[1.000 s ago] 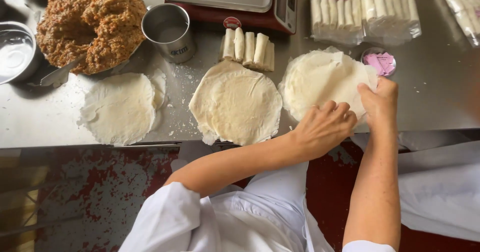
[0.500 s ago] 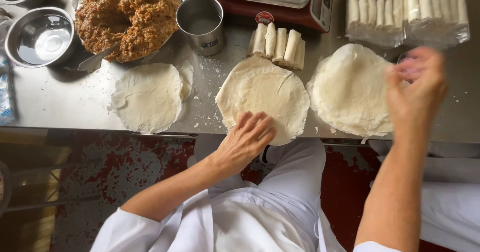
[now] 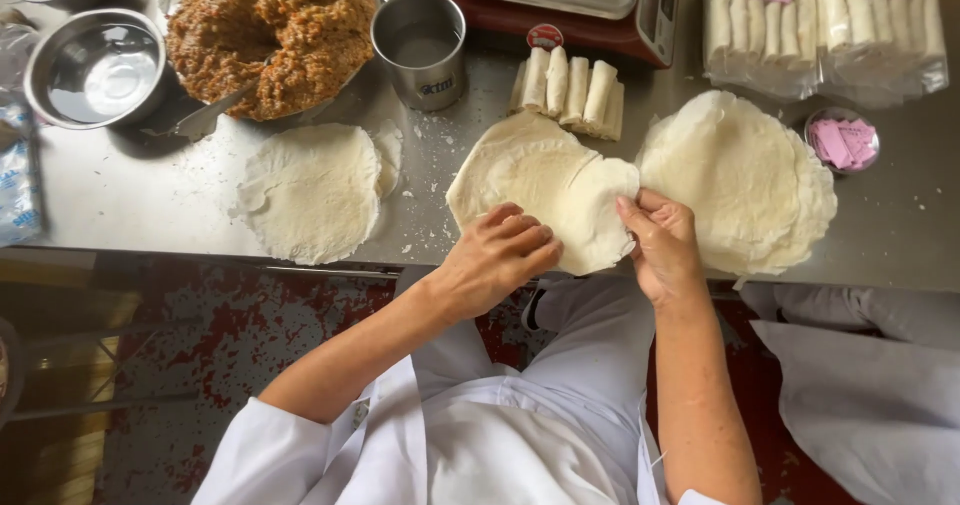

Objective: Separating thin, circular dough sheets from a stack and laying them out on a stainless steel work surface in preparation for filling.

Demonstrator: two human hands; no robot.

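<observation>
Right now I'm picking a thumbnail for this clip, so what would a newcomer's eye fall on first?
First, the two hands at the table's near edge: the left hand and right hand press a thin pale wrapper laid over another. Next, the big brown mound of filling at the far left, beside a metal cup. A stack of wrappers lies to the right, with finished rolls behind.

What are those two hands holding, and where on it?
A thin round wrapper in the middle of the counter. The right hand pinches its right edge; the left hand rests on its near edge, fingers curled over it.
</observation>
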